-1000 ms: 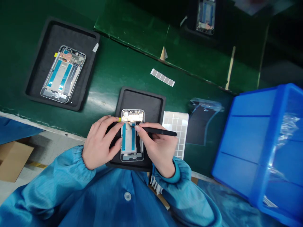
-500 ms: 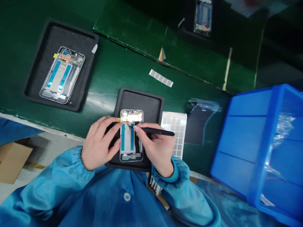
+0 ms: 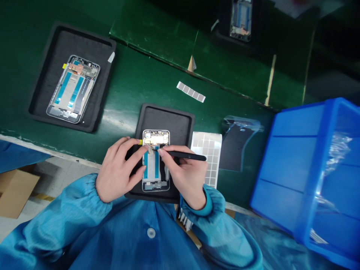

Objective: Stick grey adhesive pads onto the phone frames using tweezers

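Note:
An opened smartphone (image 3: 153, 161), its circuit board and blue strips exposed, lies in a black tray (image 3: 180, 112) before me. My left hand (image 3: 120, 168) rests at the phone's left edge, fingers spread. Its index fingertip touches the phone just below the board, and the thumb tip is at the side. In my right hand (image 3: 187, 170) are black tweezers (image 3: 188, 155), gripped like a pen. Their tip points left at a small pale piece (image 3: 150, 150) below the board; whether they pinch it I cannot tell. A yellow tab (image 3: 140, 142) sticks out at the phone's upper left.
A second black tray (image 3: 102, 86) with an opened phone (image 3: 73, 90) lies at left. To the right are a sheet of grey stickers (image 3: 212, 150), a dark film in clear plastic (image 3: 234, 144) and a blue bin (image 3: 287, 161). A sticker strip (image 3: 191, 92) lies farther back.
Both hands and the tweezers stay almost in place. The whole view has shifted very slightly.

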### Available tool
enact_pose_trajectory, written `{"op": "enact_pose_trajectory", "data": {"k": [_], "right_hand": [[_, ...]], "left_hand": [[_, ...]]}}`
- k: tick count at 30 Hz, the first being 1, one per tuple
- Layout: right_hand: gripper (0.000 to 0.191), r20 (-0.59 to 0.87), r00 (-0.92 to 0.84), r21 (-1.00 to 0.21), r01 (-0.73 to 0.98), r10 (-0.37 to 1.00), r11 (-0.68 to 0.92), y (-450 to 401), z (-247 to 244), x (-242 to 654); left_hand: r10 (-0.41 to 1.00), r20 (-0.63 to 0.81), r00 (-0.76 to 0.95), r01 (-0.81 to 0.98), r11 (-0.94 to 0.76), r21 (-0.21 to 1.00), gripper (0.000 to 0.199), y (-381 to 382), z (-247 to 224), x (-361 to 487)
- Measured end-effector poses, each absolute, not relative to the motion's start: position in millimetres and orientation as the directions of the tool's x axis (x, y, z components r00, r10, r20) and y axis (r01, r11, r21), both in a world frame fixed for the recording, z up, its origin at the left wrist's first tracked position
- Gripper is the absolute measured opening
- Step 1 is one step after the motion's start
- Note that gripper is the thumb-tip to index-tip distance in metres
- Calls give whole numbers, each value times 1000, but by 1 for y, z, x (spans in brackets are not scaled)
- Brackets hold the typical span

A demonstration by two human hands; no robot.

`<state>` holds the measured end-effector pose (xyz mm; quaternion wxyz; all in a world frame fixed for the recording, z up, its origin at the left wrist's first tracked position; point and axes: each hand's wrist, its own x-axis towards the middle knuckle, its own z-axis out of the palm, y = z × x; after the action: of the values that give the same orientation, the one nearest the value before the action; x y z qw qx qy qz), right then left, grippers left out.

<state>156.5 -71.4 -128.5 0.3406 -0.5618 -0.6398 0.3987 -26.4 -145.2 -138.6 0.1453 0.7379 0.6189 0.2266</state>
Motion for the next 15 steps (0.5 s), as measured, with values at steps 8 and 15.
{"op": "enact_pose_trajectory", "data": {"k": [8,15], "right_hand": [[5,-16,-141,-900,433,990,47,-70,-127,155],[4,-18,-154,-894,445,988,53,-70,-125,154]], "left_hand": [[980,101,170,881,-197,430,44,-144,-134,-26],[977,70,200,925,-212,315,43,-142,-126,-26]]}}
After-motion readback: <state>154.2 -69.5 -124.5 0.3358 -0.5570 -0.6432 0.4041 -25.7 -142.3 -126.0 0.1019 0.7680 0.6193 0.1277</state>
